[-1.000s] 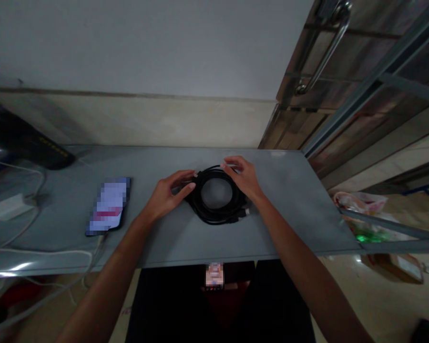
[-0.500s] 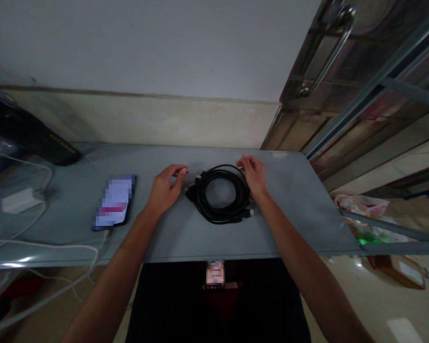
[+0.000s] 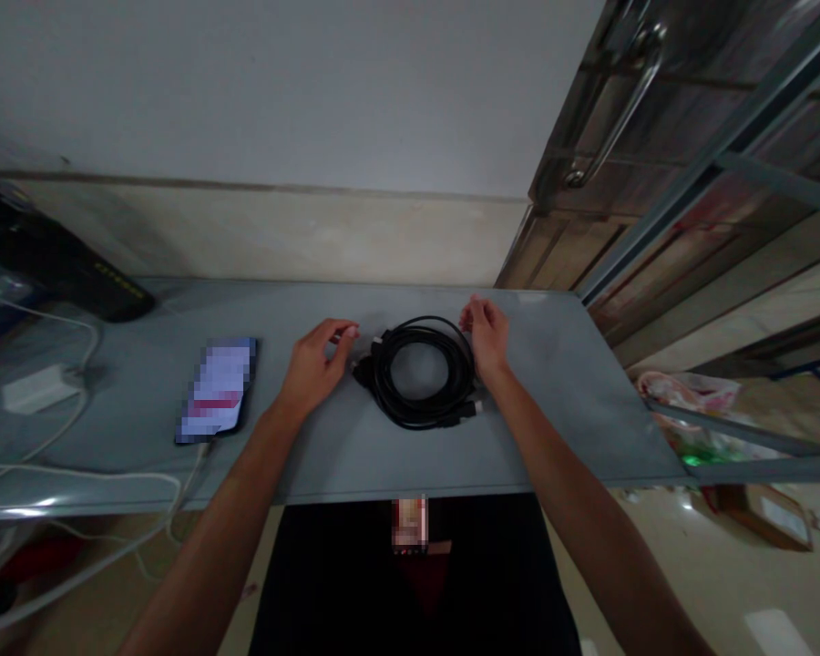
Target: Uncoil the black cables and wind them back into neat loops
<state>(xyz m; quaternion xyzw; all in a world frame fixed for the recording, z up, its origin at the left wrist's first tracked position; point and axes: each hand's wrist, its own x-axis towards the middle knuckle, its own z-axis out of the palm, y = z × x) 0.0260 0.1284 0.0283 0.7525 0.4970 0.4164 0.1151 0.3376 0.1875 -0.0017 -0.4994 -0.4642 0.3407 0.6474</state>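
A black cable point(image 3: 391, 401) lies wound in a loose round coil on the grey table, with its plug ends at the left side and lower right of the coil. My left hand point(image 3: 318, 360) rests just left of the coil, its thumb and fingers bent with a gap between them and nothing inside. On the coil's right side is my right hand point(image 3: 490, 333), loosely curled with its edge close to the cable. I see nothing held in it, though its palm side is partly hidden.
On the left lie a phone point(image 3: 217, 387) with a white cable point(image 3: 189, 478) plugged in, a white charger point(image 3: 37, 390) and a black bottle point(image 3: 61, 260). A wall point(image 3: 301, 232) stands behind the table point(image 3: 580, 392). Metal frame bars point(image 3: 683, 164) rise at the right.
The right hand's fingers have drawn a little closer together and shifted slightly. The left hand and the coil stay nearly as they were; the view has tilted slightly.
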